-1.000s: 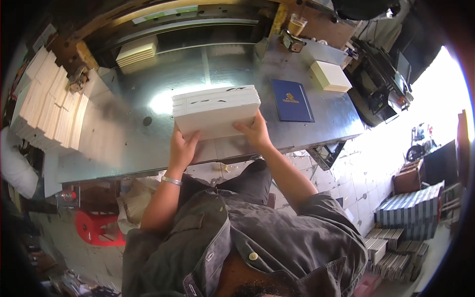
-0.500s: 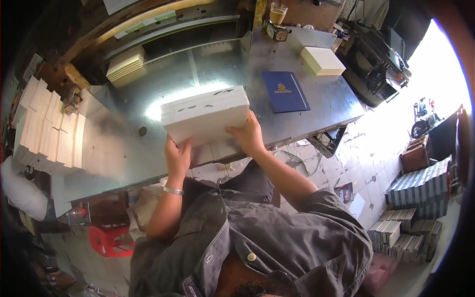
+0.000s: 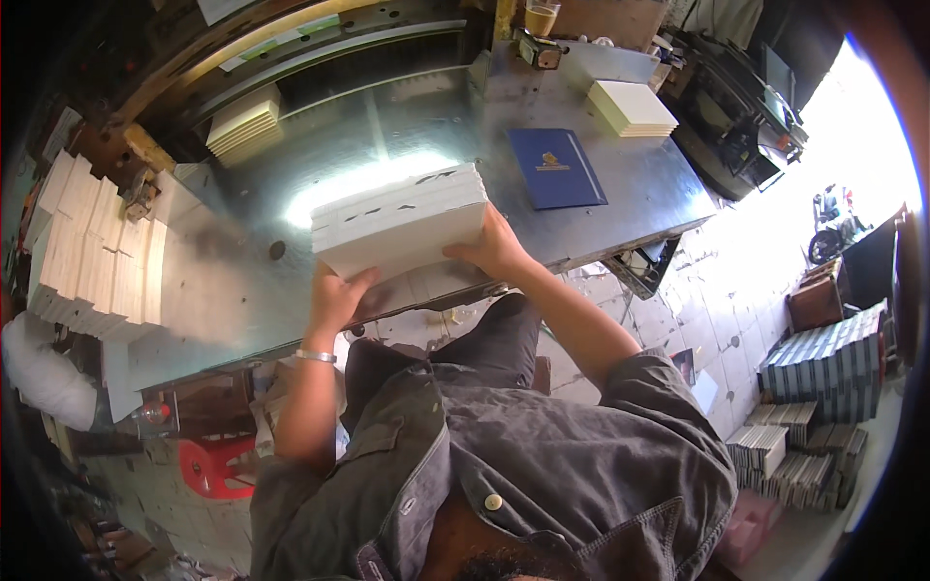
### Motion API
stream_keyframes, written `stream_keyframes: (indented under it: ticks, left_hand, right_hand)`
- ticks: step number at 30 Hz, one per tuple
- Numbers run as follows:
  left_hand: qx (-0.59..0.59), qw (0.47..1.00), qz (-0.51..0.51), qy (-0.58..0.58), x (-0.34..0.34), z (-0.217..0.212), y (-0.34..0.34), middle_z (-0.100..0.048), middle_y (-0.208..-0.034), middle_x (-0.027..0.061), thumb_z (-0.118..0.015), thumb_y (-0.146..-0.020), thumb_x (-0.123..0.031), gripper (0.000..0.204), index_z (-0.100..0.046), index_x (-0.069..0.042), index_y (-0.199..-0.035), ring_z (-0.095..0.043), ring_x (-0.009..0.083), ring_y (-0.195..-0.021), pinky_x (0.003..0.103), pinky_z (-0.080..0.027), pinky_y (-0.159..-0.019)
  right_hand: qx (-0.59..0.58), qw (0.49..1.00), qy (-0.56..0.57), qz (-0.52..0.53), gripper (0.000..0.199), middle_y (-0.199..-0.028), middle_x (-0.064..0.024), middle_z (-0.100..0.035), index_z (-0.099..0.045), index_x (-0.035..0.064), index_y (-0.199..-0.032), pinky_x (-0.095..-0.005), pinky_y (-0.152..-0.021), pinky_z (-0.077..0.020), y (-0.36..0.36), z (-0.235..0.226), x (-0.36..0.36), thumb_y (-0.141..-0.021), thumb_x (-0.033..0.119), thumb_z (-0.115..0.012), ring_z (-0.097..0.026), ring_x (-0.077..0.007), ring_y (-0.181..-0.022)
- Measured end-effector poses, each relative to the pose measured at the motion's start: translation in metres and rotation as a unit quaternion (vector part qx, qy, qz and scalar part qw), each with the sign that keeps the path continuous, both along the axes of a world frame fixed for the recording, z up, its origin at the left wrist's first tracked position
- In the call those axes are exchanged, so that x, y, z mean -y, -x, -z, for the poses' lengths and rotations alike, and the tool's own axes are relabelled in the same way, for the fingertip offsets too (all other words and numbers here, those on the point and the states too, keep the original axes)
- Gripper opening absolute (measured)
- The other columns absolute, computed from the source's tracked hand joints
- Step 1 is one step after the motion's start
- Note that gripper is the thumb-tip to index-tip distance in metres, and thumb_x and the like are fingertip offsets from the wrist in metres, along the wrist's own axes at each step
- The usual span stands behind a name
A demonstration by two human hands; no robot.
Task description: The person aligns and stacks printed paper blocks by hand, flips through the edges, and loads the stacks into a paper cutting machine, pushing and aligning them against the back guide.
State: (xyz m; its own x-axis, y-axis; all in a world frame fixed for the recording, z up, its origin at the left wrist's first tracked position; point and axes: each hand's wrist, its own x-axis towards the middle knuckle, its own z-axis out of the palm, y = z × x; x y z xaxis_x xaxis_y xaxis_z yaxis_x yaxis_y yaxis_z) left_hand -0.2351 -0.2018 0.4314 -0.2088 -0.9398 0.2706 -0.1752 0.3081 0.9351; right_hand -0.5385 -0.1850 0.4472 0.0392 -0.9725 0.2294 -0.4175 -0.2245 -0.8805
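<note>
A thick stack of white book blocks [image 3: 402,215] is held between my two hands over the near edge of the metal table [image 3: 242,324]. Small dark marks show along its upper side. My left hand [image 3: 339,293] grips the lower left corner, its thumb on the face toward me. Around the right end closes my right hand [image 3: 494,244], thumb likewise on the near face. The fingers behind the stack are hidden. Beyond my right hand a dark blue cover [image 3: 557,169] with a gold emblem lies flat on the table.
Tall piles of cream paper blocks [image 3: 92,252] stand at the left. Smaller stacks sit at the back left [image 3: 242,121] and back right [image 3: 632,107]. A glass of brown drink [image 3: 541,17] stands far back. On the floor are a red stool [image 3: 215,467] and bundled books [image 3: 823,363].
Both hands still hold the stack, which has shifted slightly left and toward the table. My left forearm has moved a little to the left.
</note>
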Motion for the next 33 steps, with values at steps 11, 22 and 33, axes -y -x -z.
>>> stream_keyframes:
  ticks: [11, 22, 33]
  left_hand:
    - [0.113, 0.986, 0.050, 0.114, -0.002, -0.026, 0.012, -0.079, -0.106, 0.0136, -0.082, -0.087, -0.013, 0.032, -0.074, 0.002, -0.114, -0.075, 0.0265, -0.097, 0.036, -0.056, -0.088]
    - [0.093, 0.994, 0.064, 0.014, -0.005, -0.023, 0.009, -0.078, -0.111, 0.0125, -0.083, -0.088, -0.015, 0.034, -0.073, 0.002, -0.116, -0.072, 0.0230, -0.104, 0.037, -0.055, -0.092]
    - [0.139, 0.984, 0.082, 0.073, -0.005, -0.002, -0.006, -0.078, -0.110, 0.0150, -0.083, -0.091, -0.021, 0.035, -0.074, 0.002, -0.115, -0.073, 0.0272, -0.101, 0.039, -0.055, -0.089]
  right_hand:
    - [-0.091, 0.996, -0.013, -0.015, 0.089, -0.139, -0.0179, -0.057, -0.043, 0.0041, -0.148, -0.0448, -0.113, -0.0444, 0.009, -0.002, 0.002, -0.073, 0.018, -0.090, -0.053, -0.0385, -0.135]
    - [-0.085, 0.996, -0.022, -0.015, 0.086, -0.138, -0.0191, -0.057, -0.044, 0.0038, -0.148, -0.0444, -0.113, -0.0444, 0.008, -0.001, -0.010, -0.075, 0.020, -0.088, -0.053, -0.0395, -0.134]
    - [-0.159, 0.987, 0.030, -0.014, 0.091, -0.148, -0.0234, -0.052, -0.037, 0.0019, -0.154, -0.0464, -0.115, -0.0412, 0.010, 0.002, -0.017, -0.079, 0.023, -0.084, -0.050, -0.0422, -0.137]
